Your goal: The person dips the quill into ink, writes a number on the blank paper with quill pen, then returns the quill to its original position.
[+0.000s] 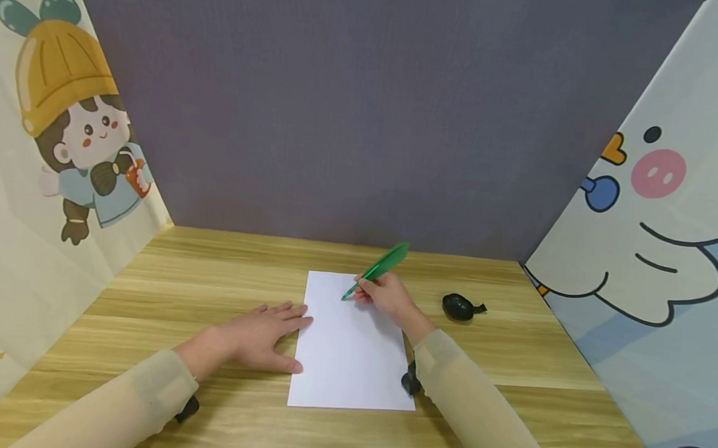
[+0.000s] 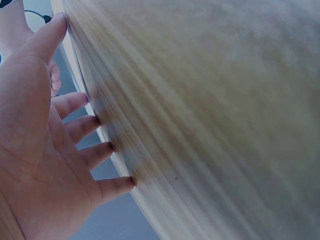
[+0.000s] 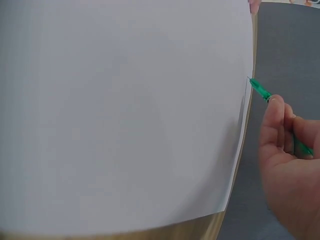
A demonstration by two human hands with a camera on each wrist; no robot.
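Note:
A blank white sheet of paper [image 1: 350,350] lies on the wooden table. My right hand [image 1: 390,299] pinches a green feather-shaped pen [image 1: 387,260] between thumb and fingers, its plume slanting up to the right. In the right wrist view, the tip of the pen [image 3: 260,89] is right at the paper's [image 3: 125,115] surface. My left hand [image 1: 260,337] rests palm down with fingers spread, the thumb and fingertips at the sheet's left edge. From the left wrist, the straight fingers of the left hand [image 2: 55,145] show against the table top.
A small black rounded thing with a short tail [image 1: 458,307] lies right of the paper. A dark grey panel [image 1: 351,117] stands behind the table [image 1: 237,252]. Cartoon-printed sheets flank it, a child figure [image 1: 92,125] left and a white character [image 1: 666,217] right.

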